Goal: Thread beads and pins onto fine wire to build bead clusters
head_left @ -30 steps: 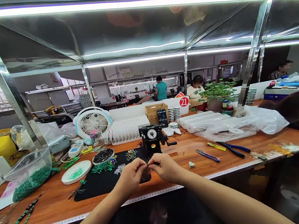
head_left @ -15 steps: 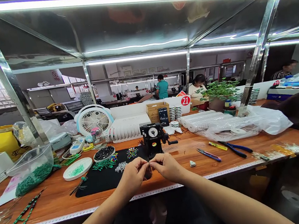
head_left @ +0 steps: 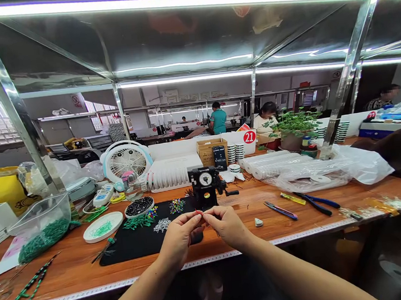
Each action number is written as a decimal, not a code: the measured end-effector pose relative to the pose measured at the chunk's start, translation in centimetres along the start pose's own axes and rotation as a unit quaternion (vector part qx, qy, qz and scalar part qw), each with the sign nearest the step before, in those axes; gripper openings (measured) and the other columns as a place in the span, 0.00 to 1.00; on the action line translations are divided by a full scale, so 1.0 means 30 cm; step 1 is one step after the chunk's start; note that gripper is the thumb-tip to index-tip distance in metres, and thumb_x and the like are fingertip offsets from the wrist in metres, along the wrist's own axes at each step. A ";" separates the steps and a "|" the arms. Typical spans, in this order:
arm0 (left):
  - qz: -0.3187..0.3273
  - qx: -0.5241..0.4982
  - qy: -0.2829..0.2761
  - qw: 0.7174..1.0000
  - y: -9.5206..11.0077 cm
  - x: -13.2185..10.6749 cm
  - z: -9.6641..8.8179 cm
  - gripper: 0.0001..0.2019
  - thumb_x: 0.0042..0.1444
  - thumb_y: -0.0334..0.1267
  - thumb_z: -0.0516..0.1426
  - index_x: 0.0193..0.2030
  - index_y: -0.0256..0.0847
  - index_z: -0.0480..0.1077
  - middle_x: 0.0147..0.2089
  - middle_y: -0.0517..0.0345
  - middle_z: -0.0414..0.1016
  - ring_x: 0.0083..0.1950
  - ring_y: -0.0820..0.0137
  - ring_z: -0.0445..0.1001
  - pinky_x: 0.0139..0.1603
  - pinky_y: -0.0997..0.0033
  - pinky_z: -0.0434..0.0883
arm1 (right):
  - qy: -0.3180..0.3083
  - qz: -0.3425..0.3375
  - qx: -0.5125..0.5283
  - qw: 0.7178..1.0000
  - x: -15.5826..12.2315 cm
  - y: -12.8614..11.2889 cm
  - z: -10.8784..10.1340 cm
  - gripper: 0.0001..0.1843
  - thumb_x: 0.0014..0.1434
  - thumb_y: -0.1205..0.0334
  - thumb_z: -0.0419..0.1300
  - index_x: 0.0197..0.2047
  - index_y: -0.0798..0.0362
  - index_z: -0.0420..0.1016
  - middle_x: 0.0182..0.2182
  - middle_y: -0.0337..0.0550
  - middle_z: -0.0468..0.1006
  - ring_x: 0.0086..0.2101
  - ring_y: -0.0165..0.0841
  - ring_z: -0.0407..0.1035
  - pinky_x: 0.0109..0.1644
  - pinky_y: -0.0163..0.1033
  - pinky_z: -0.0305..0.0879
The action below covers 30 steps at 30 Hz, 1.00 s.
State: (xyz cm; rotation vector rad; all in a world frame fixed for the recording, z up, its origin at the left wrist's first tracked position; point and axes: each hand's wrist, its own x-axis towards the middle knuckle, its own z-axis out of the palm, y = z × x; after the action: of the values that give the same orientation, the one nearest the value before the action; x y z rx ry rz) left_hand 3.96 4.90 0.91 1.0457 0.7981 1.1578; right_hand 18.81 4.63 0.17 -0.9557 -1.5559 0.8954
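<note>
My left hand (head_left: 179,233) and my right hand (head_left: 227,224) meet fingertip to fingertip above the front of the black mat (head_left: 132,247). Pinched where they meet is a small, thin red piece (head_left: 199,212), mostly covered by my fingers; its kind is too small to make out. Just beyond the hands stands a black hand-cranked device with a round dial (head_left: 205,179). On the mat, left of my fingers, lie a pile of small clear-silver pieces (head_left: 162,225), multicoloured beads (head_left: 176,205) and green tubular pieces (head_left: 139,222).
To the left are a bowl of black pieces (head_left: 139,206), a white dish of green bits (head_left: 103,227) and a bag of green pieces (head_left: 45,238). Tweezers (head_left: 280,210), a yellow-handled tool (head_left: 293,198) and blue-handled pliers (head_left: 315,203) lie right. A fan (head_left: 126,161) stands behind.
My fingertips have shifted slightly and the hands have tilted a little. A red bit now shows between them, which did not show before. The things on the table stay in place.
</note>
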 end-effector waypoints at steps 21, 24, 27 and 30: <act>-0.026 0.001 0.019 0.999 -0.003 0.008 -0.016 0.11 0.43 0.37 0.65 0.32 0.34 0.74 0.32 0.51 0.78 0.34 0.69 0.75 0.36 0.72 0.70 | -0.023 0.005 -0.015 1.000 0.000 -0.010 0.003 0.12 0.53 0.60 0.56 0.28 0.57 0.77 0.22 0.41 0.74 0.24 0.29 0.64 0.27 0.32 0.58; -0.016 0.000 0.049 0.999 -0.005 0.015 -0.007 0.10 0.43 0.38 0.64 0.31 0.36 0.73 0.32 0.56 0.76 0.33 0.74 0.73 0.33 0.77 0.67 | -0.027 -0.003 -0.026 0.999 0.001 -0.010 0.007 0.12 0.52 0.62 0.56 0.24 0.57 0.76 0.21 0.40 0.73 0.23 0.29 0.63 0.28 0.33 0.58; -0.015 0.003 0.066 0.998 -0.002 0.018 0.008 0.09 0.43 0.37 0.63 0.30 0.37 0.70 0.29 0.60 0.74 0.31 0.77 0.70 0.29 0.80 0.63 | -0.032 -0.003 -0.036 0.999 0.002 -0.010 0.003 0.12 0.52 0.62 0.56 0.22 0.57 0.75 0.19 0.38 0.71 0.22 0.28 0.61 0.26 0.32 0.56; -0.019 0.010 0.056 0.998 0.002 0.016 0.021 0.08 0.43 0.37 0.62 0.28 0.37 0.68 0.27 0.61 0.71 0.28 0.77 0.68 0.27 0.79 0.61 | -0.041 -0.002 -0.045 0.998 0.005 -0.014 -0.008 0.11 0.52 0.63 0.56 0.23 0.58 0.75 0.18 0.38 0.71 0.21 0.27 0.60 0.25 0.32 0.54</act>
State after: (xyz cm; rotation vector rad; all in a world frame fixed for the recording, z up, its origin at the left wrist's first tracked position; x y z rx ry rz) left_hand 4.64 5.22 1.19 0.9848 0.9168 1.1854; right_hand 18.98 4.62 0.64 -0.9893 -1.6789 0.8781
